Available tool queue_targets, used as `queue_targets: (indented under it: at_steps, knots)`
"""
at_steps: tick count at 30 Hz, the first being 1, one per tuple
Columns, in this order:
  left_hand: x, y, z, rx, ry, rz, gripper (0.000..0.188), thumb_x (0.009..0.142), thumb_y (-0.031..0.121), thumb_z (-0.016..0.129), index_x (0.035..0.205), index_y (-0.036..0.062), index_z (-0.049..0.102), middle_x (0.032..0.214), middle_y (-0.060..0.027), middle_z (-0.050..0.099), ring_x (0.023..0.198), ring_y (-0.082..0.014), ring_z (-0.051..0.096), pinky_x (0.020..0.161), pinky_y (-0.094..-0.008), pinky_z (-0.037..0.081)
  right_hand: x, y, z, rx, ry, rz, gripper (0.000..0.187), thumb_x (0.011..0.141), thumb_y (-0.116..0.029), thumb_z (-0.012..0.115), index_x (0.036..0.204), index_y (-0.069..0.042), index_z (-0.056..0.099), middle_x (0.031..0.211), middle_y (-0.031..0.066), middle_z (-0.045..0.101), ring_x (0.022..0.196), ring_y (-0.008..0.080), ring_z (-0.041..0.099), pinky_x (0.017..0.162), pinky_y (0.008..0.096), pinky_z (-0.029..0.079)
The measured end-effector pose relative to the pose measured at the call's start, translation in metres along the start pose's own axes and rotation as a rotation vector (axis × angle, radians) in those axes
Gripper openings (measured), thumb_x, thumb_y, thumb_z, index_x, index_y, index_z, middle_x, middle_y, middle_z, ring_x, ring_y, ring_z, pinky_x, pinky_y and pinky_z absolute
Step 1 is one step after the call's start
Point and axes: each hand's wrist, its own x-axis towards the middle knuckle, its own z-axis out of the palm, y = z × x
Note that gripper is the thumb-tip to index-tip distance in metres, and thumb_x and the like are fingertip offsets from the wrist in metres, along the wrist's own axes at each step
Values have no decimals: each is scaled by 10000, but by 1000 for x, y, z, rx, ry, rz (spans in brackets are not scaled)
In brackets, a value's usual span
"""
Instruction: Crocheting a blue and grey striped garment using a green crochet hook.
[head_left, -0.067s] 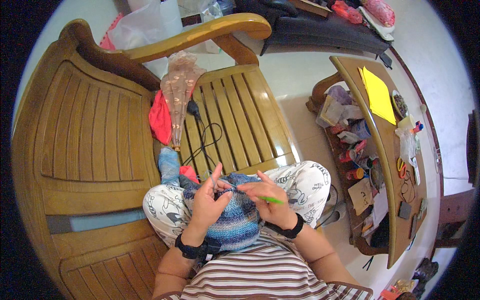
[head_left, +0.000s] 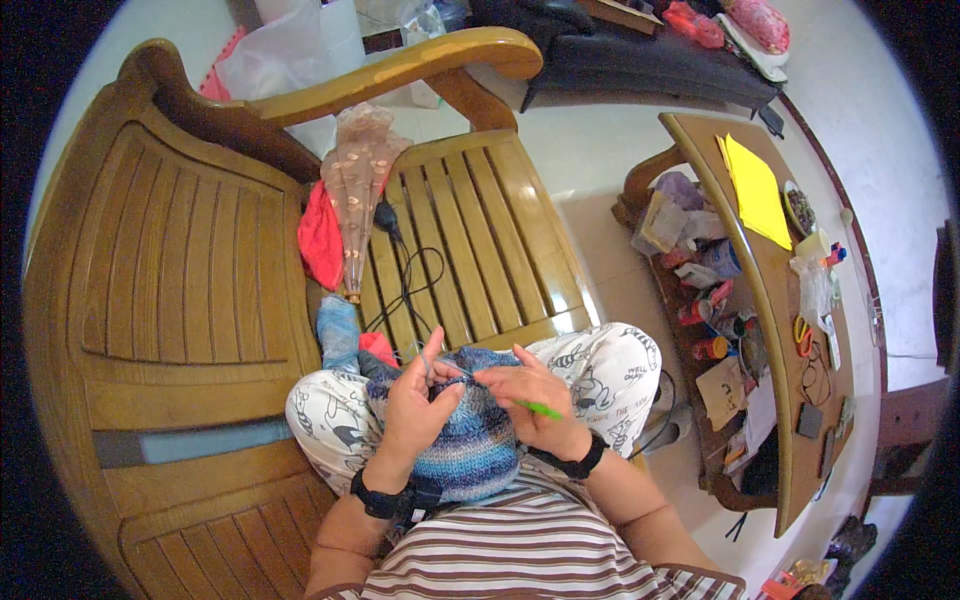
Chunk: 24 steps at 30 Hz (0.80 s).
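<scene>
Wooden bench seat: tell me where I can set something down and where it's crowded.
Bare slats on the seat lie between the black cable and the front edge. The backrest side is crowded with red cloth, a brown patterned bundle and a blue bundle; the near end is taken by the person's legs, knitting in the lap.

Wdn bench (head_left: 545, 323) w/ brn umbrella (head_left: 362, 180), red cloth (head_left: 319, 240), blk cable (head_left: 407, 290).

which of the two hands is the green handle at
The right hand: the green handle shows against it. The left hand has no green handle.
</scene>
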Motion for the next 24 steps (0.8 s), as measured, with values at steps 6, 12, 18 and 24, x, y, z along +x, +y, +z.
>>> queue_targets:
  at_steps: [6,12,18,24]
  knots:
    - [-4,3,4,-57,37,-63,696,732,-50,592,1354,24,289,883,-52,562,814,-99,517,767,-232,412,-6,9,16,-317,56,-212,205,697,-4,629,884,-56,561,923,103,631,860,236,620,897,444,411]
    - [-1,5,4,-559,-82,-233,729,730,-68,577,1373,49,253,883,-40,548,806,-92,512,767,-224,412,-6,31,22,-314,80,-341,272,692,-84,654,956,-77,588,1009,107,600,908,257,585,907,469,397]
    - [-1,6,1,-598,-129,-263,746,737,-74,570,1385,76,234,900,-33,544,805,-80,507,744,-195,408,-7,20,15,27,163,-145,173,751,-28,617,916,-79,608,1007,128,619,934,296,583,873,422,424]
    - [0,18,-6,-223,-162,-211,732,748,-78,557,1385,70,230,886,-24,529,799,-65,488,729,-189,404,-7,6,-8,292,160,131,85,809,-58,570,873,-9,596,902,128,643,923,285,578,816,383,434]
